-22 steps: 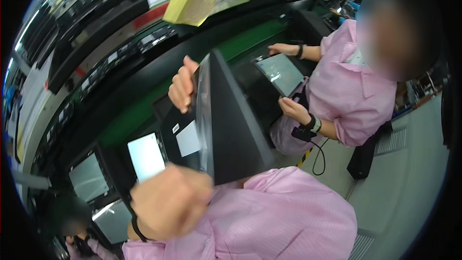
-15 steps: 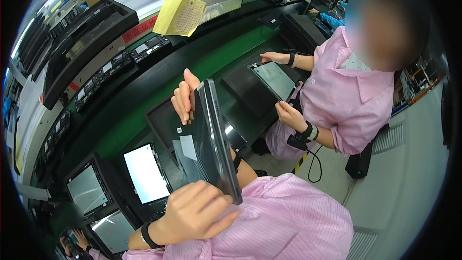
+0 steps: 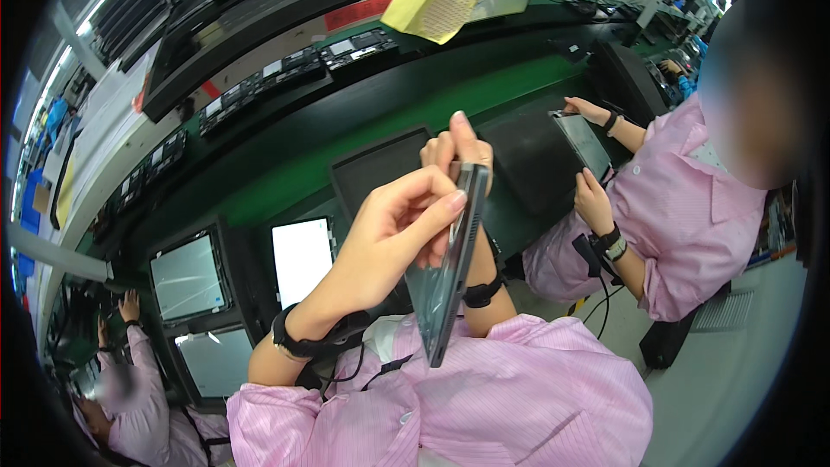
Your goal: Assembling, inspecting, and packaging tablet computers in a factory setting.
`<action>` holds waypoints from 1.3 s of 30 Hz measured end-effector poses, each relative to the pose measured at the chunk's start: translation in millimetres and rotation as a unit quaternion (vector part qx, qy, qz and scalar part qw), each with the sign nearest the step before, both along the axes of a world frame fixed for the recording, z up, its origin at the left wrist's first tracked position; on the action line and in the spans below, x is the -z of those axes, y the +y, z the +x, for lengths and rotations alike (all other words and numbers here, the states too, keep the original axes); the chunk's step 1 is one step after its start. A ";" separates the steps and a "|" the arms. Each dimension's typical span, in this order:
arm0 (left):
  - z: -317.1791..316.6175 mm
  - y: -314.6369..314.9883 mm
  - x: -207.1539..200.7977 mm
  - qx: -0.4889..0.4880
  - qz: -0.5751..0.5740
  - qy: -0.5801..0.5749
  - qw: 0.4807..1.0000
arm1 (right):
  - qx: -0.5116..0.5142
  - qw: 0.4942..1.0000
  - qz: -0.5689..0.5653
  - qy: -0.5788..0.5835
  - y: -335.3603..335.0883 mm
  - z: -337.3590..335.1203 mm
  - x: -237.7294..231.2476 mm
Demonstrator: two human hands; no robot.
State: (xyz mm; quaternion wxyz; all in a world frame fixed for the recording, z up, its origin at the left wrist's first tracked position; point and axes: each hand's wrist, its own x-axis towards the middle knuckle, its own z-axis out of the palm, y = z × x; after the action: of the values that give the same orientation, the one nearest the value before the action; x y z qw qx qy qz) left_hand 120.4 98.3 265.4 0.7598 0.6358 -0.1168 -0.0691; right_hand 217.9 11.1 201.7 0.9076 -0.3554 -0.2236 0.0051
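A dark tablet (image 3: 447,298) with a glossy face and a thick edge is held nearly on edge in front of my chest. My right hand (image 3: 467,149) grips its upper end from behind, thumb pointing up. Across its face reaches my left hand (image 3: 393,229), with thumb and fingers pinched together by the upper edge. What lies inside that pinch is hidden. Black straps circle both my wrists. Below my left hand the tablet's face has a shiny, film-like look.
A lit white screen (image 3: 302,261) and grey panels (image 3: 187,278) lie at left; a black tray (image 3: 367,169) sits behind my hands. Circuit boards (image 3: 264,78) line the shelf edge below a yellow paper (image 3: 430,0). At right a co-worker in pink (image 3: 666,199) holds another panel (image 3: 583,140).
My left hand has moved from the tablet's lower end up to its upper edge. The tablet has turned more edge-on. The view has shifted, showing another person at lower left.
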 end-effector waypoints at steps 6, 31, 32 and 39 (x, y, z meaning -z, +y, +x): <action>-12.1 3.1 -3.8 -0.073 0.061 -0.004 0.995 | 0.018 0.999 -0.044 -0.005 7.6 -6.0 13.8; -3.0 23.8 0.1 -0.006 -0.023 0.128 0.992 | 0.177 0.961 -0.190 -0.097 -4.7 -5.4 17.0; -2.6 24.1 0.7 -0.005 -0.022 0.129 0.991 | 0.200 0.954 -0.199 -0.098 -4.5 -5.9 17.1; -18.9 6.2 -11.1 -0.235 0.327 -0.189 0.896 | 0.297 0.913 -0.229 -0.160 -3.6 -5.3 12.9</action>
State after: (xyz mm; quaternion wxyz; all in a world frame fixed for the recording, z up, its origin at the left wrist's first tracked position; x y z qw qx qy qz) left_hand 101.6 104.6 276.5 0.4671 0.8582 -0.0764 0.1987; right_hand 212.6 7.5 188.9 0.7134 -0.5992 -0.2425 -0.2705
